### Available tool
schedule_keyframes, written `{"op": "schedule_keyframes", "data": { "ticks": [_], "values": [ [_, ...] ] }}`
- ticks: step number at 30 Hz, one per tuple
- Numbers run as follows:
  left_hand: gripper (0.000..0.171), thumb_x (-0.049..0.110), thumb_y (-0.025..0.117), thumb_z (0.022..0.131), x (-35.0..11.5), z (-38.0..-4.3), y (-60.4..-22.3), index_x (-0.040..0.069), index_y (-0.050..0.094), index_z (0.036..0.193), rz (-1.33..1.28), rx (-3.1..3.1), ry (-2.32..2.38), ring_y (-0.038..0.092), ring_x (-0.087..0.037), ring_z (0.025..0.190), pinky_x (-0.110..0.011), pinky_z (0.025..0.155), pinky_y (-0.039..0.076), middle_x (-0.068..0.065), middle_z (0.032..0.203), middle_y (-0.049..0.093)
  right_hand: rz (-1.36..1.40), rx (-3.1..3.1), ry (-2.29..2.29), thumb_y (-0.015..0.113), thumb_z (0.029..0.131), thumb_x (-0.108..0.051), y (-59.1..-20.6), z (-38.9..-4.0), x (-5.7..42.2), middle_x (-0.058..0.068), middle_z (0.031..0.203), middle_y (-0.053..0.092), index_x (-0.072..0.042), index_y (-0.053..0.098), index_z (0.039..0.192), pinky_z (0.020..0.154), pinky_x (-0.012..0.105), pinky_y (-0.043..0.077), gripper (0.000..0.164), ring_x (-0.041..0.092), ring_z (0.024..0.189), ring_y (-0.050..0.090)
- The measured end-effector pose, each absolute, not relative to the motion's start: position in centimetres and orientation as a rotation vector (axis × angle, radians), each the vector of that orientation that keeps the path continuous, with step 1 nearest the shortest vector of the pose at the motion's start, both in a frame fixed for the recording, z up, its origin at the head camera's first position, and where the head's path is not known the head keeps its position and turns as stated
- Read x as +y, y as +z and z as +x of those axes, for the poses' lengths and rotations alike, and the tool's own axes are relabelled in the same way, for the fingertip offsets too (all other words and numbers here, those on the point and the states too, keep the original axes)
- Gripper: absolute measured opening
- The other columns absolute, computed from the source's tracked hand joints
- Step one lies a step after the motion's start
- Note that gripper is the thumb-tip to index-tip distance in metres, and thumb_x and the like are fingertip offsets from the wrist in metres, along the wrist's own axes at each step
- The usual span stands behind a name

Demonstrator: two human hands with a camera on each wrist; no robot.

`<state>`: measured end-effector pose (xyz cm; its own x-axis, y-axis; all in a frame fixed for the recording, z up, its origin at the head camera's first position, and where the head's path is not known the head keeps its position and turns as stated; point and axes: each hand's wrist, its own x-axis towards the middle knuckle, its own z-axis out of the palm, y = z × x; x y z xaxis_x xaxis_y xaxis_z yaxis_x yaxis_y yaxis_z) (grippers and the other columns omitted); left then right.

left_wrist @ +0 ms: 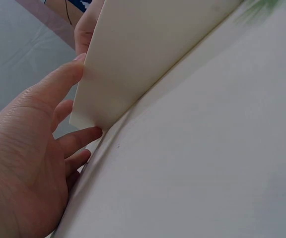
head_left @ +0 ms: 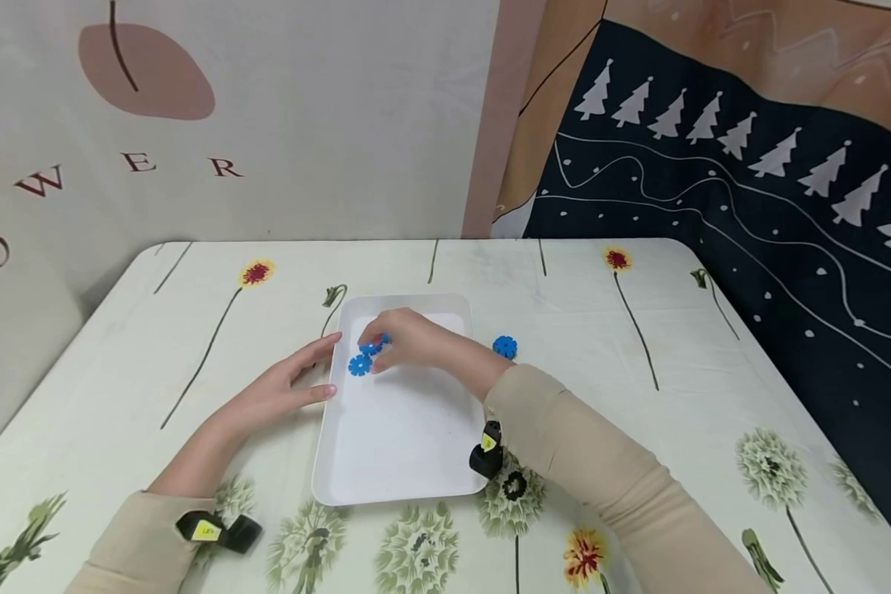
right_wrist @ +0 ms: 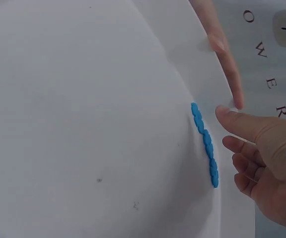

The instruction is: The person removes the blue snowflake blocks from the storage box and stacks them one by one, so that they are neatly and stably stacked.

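A white tray (head_left: 401, 445) lies on the table. Several blue snowflake-shaped discs (head_left: 360, 365) sit in a row inside it, near its upper left wall. My right hand (head_left: 408, 337) is over the discs, partly covering them in the head view. In the right wrist view, the row of blue discs (right_wrist: 206, 145) lies along the tray wall, a small gap away from the thumb and loosely bent fingers. My left hand (head_left: 285, 384) touches the tray's left side with fairly straight fingers. In the left wrist view, thumb and fingertips (left_wrist: 96, 133) rest against the tray's outer wall (left_wrist: 133, 54).
Another blue disc (head_left: 505, 346) lies on the tablecloth right of the tray, beside the right forearm. The flower-print tablecloth (head_left: 564, 313) covers the table, whose far edge meets a pale wall hanging (head_left: 341, 124). A dark tree-patterned cloth (head_left: 713, 181) hangs at the right.
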<state>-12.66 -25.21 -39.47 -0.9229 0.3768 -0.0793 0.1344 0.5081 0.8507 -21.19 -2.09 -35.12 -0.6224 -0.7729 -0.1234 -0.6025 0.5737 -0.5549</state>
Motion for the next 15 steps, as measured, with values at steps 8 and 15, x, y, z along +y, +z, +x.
{"op": "schedule_keyframes", "data": {
  "ticks": [8,15],
  "values": [
    [0.075,0.026,0.067,0.091,-25.3,-12.8,-39.5,0.022,0.025,0.153,0.456,2.507,1.370,0.025,-0.038,0.138,-0.063,0.105,0.022,-0.015,0.153,0.029,-1.090,2.466,-0.618,0.079,0.082,-0.022,-36.3,-21.0,-3.2,-0.002,0.101,0.061,-0.013,0.067,0.122,0.086,0.018,0.041,0.043,0.009,0.095,0.053],
    [0.075,0.026,0.067,0.091,-25.3,-12.8,-39.6,0.023,0.025,0.153,0.456,2.508,1.374,0.024,-0.038,0.138,-0.063,0.105,0.022,-0.014,0.153,0.029,-1.100,2.491,-0.571,0.079,0.081,-0.026,-36.7,-21.0,-3.6,-0.002,0.098,0.058,-0.012,0.066,0.124,0.080,0.018,0.041,0.046,0.008,0.090,0.052]
  ]
}}
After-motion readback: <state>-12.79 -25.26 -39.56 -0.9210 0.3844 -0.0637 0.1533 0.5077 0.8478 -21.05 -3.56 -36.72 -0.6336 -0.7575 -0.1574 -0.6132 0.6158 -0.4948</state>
